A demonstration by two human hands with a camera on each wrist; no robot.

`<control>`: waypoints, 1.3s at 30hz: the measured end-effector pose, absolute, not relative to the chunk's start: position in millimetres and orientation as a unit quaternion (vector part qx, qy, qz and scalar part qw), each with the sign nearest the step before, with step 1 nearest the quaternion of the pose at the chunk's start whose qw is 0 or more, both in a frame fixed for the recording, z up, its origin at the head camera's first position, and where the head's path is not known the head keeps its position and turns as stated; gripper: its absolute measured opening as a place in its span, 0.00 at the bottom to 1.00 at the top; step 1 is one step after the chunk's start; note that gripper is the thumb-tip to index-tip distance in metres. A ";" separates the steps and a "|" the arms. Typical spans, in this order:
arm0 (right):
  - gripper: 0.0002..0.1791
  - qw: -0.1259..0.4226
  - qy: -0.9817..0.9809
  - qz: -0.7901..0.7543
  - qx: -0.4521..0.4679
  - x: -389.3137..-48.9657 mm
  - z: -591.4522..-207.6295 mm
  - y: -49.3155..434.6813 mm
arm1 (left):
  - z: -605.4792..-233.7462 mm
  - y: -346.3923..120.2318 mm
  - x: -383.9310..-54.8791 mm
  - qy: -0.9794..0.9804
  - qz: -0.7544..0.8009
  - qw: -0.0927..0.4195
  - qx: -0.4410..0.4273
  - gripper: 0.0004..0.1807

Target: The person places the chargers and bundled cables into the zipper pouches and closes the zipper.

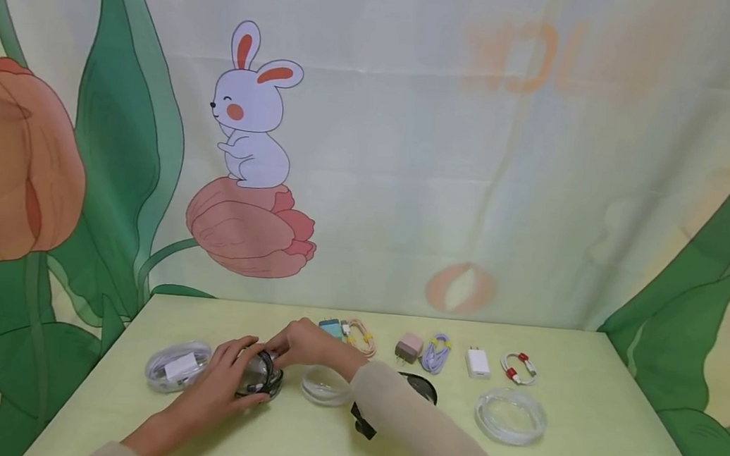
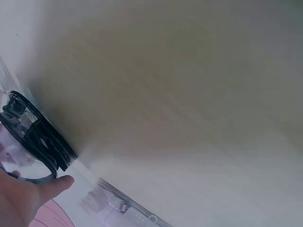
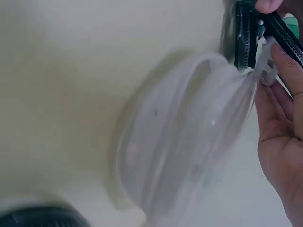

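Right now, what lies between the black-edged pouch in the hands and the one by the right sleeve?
A clear round pouch, as the head view shows.

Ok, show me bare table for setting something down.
Bare table lies right of the rightmost clear pouch, and in front between the left sleeve and right sleeve. Crowded: around the left hand, right hand and black-trimmed pouch.

L hand (image 1: 217,384) + R hand (image 1: 306,344) on blk-trimmed clear case (image 1: 256,374), chargers (image 1: 478,363) & cables (image 1: 436,354) nr tbl (image 1: 599,428) back
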State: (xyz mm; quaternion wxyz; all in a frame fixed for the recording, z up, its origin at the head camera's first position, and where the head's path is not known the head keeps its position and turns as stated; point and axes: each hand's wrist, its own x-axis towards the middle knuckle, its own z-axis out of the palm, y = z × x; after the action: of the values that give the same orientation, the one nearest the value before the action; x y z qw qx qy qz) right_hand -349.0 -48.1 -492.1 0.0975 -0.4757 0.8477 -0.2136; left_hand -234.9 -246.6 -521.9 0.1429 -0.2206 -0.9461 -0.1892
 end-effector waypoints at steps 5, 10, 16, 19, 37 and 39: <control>0.10 0.135 0.842 -0.232 -0.467 -345.4 -501.7 -53.1 | -524.5 -247.8 -232.9 -0.944 -0.190 0.147 -0.224 0.43; 0.12 0.146 0.829 -0.229 -0.489 -344.4 -503.7 -57.1 | -523.3 -248.7 -231.4 -0.945 -0.194 0.144 -0.220 0.45; 0.18 0.178 0.824 -0.232 -0.485 -341.1 -496.5 -58.7 | -513.3 -258.6 -226.3 -0.943 -0.207 0.107 -0.237 0.55; 0.21 0.180 0.838 -0.245 -0.454 -339.6 -492.8 -59.1 | -511.5 -264.9 -226.3 -0.939 -0.206 0.098 -0.258 0.53; 0.25 0.096 0.906 -0.184 -0.368 -320.5 -471.2 -51.3 | -509.3 -273.1 -227.9 -0.925 -0.090 0.159 -0.334 0.43; 0.22 0.063 0.918 -0.150 -0.361 -312.6 -467.1 -47.7 | -508.3 -273.7 -228.9 -0.921 -0.088 0.151 -0.347 0.41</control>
State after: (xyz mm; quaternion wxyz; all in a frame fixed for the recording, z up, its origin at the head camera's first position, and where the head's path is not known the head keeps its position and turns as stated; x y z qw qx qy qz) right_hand -312.6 -47.7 -467.1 0.0630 -0.3610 0.9183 -0.1497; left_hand -228.9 -273.7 -508.3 0.1507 -0.3470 -0.9215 -0.0878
